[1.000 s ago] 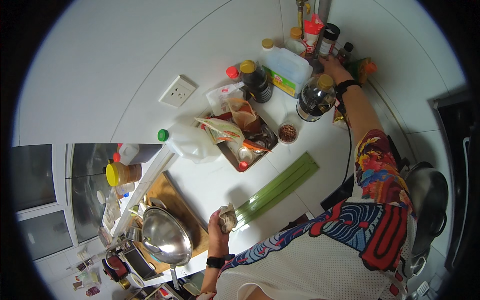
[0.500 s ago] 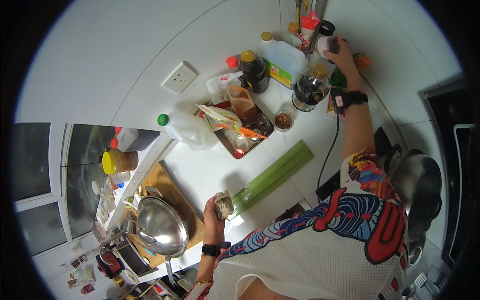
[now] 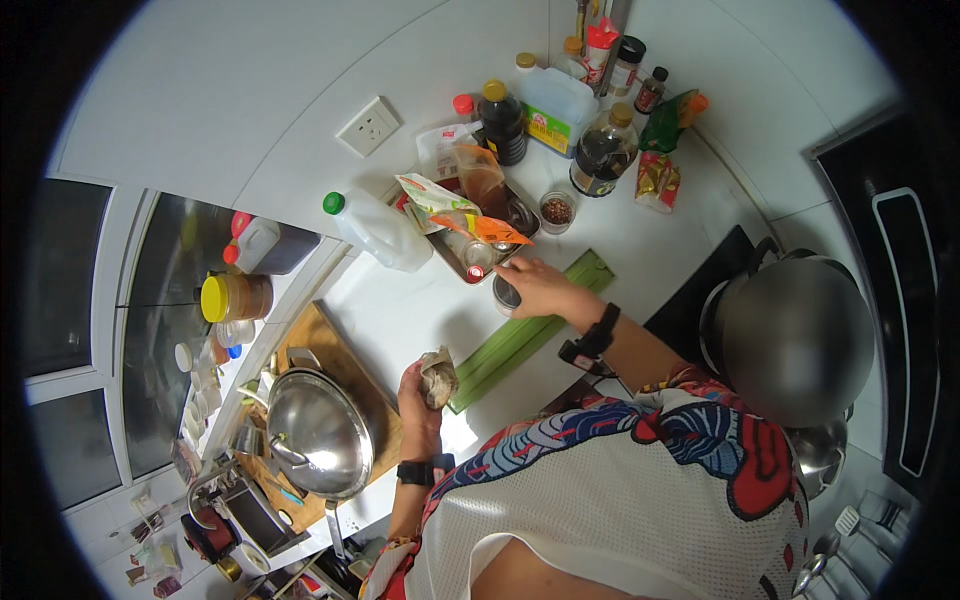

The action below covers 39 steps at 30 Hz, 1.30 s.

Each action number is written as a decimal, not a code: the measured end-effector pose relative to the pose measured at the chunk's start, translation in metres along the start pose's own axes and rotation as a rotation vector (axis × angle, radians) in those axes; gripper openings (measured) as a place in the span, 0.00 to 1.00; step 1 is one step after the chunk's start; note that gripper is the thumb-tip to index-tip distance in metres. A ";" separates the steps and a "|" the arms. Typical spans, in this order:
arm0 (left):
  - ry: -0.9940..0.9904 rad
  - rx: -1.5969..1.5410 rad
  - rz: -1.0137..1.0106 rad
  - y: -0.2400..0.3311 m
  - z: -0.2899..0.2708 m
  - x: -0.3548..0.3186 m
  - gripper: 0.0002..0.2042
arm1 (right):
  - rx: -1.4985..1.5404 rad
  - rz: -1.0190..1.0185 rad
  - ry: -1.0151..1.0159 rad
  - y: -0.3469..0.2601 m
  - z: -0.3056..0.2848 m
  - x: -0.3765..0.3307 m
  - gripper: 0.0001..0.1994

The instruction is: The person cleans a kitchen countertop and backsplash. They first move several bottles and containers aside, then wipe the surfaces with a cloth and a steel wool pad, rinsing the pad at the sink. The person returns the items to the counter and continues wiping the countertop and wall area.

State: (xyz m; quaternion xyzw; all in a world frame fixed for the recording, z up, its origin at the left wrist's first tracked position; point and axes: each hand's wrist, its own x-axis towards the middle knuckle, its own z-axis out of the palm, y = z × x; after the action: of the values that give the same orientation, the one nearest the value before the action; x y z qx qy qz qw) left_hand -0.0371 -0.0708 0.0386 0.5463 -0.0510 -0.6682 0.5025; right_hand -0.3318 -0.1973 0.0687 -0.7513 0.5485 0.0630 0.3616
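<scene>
My left hand (image 3: 414, 398) is closed around a small crumpled, beige-looking bag (image 3: 438, 380) over the near part of the white counter. What the bag holds cannot be made out. In front of me, my right hand (image 3: 541, 290) grips a small clear jar (image 3: 506, 297) with a dark top, partly hidden by the fingers. This jar is beside the near corner of a metal tray (image 3: 447, 262) filled with packets and small jars. Below the right hand and wrist lies a long green strip (image 3: 490, 362), running diagonally across the counter.
A white jug (image 3: 385, 235) with a green cap stands left of the tray. Behind are a glass of chili flakes (image 3: 557, 211), a dark sauce bottle (image 3: 603, 158) and several other bottles. A lidded wok (image 3: 320, 435) sits on a wooden board (image 3: 385, 415) at left; another pan (image 3: 790, 340) stands right.
My right hand has come from the bottles at the back right corner down to the tray's near corner, bringing the jar along. The left hand still holds the bag, slightly shifted.
</scene>
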 end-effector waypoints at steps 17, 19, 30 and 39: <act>0.031 0.010 -0.005 -0.003 -0.003 -0.009 0.14 | 0.970 -0.120 1.320 0.114 -0.132 -0.023 0.10; 0.023 -0.014 -0.010 -0.005 -0.001 -0.010 0.14 | 0.934 -0.148 1.542 0.150 -0.166 -0.030 0.13; 0.042 -0.017 -0.018 -0.010 -0.007 -0.010 0.14 | 0.465 0.339 1.066 0.196 -0.097 0.014 0.20; 0.011 0.007 -0.054 -0.015 0.008 -0.003 0.15 | 0.576 0.233 1.071 0.184 -0.084 0.018 0.21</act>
State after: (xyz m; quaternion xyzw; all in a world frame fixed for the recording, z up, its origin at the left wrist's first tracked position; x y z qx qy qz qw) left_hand -0.0527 -0.0646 0.0345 0.5529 -0.0357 -0.6782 0.4828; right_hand -0.5101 -0.2876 0.0338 -0.4859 0.7272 -0.4346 0.2150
